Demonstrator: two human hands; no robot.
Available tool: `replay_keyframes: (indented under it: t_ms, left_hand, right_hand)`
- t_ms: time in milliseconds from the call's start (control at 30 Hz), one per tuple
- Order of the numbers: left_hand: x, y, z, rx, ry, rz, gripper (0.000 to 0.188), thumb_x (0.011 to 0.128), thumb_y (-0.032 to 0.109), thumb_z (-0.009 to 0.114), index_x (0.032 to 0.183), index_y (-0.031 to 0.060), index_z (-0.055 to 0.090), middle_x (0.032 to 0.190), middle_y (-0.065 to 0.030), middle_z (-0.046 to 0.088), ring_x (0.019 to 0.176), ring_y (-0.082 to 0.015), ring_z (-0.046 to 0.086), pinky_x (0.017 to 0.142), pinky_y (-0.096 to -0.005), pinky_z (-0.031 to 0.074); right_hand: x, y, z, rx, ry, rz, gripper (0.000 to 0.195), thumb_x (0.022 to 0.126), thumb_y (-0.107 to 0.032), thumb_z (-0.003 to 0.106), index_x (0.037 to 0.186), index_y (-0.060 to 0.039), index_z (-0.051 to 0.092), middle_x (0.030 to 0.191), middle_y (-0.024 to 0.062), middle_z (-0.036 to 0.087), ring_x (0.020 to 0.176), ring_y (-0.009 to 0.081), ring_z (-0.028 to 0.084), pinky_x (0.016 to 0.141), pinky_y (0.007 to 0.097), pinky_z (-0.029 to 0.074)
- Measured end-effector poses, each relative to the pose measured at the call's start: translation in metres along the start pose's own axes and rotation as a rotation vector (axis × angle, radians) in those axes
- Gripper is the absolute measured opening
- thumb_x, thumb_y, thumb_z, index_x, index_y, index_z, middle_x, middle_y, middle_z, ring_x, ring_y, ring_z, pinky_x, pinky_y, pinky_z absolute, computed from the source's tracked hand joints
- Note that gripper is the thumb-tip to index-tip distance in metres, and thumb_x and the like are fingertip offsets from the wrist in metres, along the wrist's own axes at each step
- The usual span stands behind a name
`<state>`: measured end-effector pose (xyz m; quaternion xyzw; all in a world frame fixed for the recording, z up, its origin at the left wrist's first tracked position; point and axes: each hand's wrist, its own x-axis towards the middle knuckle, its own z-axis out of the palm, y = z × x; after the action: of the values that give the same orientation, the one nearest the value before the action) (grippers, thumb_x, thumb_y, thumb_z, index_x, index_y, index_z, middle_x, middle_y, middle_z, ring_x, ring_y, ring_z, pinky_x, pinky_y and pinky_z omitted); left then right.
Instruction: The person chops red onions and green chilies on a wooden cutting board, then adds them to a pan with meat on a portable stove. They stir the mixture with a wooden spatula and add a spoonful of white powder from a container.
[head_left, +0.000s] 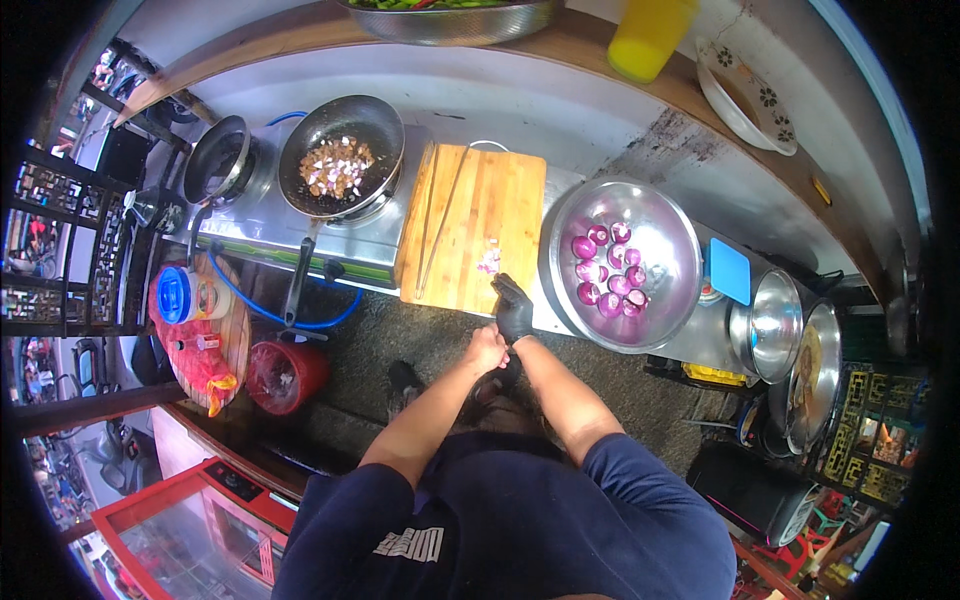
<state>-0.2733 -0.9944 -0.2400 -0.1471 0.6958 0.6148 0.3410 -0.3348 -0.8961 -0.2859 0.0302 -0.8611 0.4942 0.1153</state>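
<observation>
My right hand (514, 309), in a black glove, is at the front edge of a wooden cutting board (491, 195). My bare left hand (489, 349) touches the right wrist at the glove's cuff; its fingers are curled, and whether they pinch the cuff is unclear. Chopped red onion (489, 260) lies on the board just beyond the glove. Metal tongs (442, 225) lie lengthwise along the board's left part. To the right, a large steel bowl (675, 277) holds several peeled red onions (610, 304). A wok (382, 135) on the left holds browned food topped with onion pieces (335, 169).
A small frying pan (217, 161) sits on the gas stove (262, 217) at the left. Below are a blue hose (251, 301) and a red bucket (289, 375). A blue-lidded tub (174, 295) stands on a round table. More steel bowls (776, 322) are at the right.
</observation>
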Motion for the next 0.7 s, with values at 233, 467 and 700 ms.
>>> replay_keyframes:
  t_ms: [233,467,700]
  left_hand:
    - [-0.014,0.045,-0.031,-0.012,-0.073,0.070,0.019,0.099,0.003,0.038,0.091,-0.0061,0.053,0.071,-0.0115,0.058,0.053,-0.0183,0.061,0.043,-0.0327,0.052]
    - [-0.072,0.183,-0.142,0.092,0.050,0.440,0.026,0.102,0.012,0.041,0.093,-0.0064,0.056,0.062,-0.0117,0.061,0.050,-0.0196,0.064,0.047,-0.0334,0.053]
    - [-0.132,0.236,-0.287,0.157,0.194,0.488,0.025,0.101,0.018,0.050,0.096,-0.0055,0.058,0.062,-0.0115,0.064,0.051,-0.0184,0.065,0.045,-0.0336,0.053]
  right_hand:
    - [0.020,-0.036,-0.010,-0.089,0.080,0.151,0.032,0.085,0.002,0.052,0.108,-0.0039,0.073,0.112,0.0182,0.071,0.108,0.0314,0.068,0.095,0.0376,0.053]
    - [0.140,-0.199,0.007,0.130,0.197,0.005,0.031,0.087,0.007,0.058,0.114,-0.0020,0.071,0.117,0.0151,0.070,0.111,0.0229,0.066,0.098,0.0321,0.050]
    - [0.261,-0.297,0.138,0.567,0.142,-0.166,0.030,0.086,0.009,0.060,0.113,0.0016,0.071,0.119,0.0131,0.070,0.110,0.0195,0.065,0.098,0.0311,0.049]
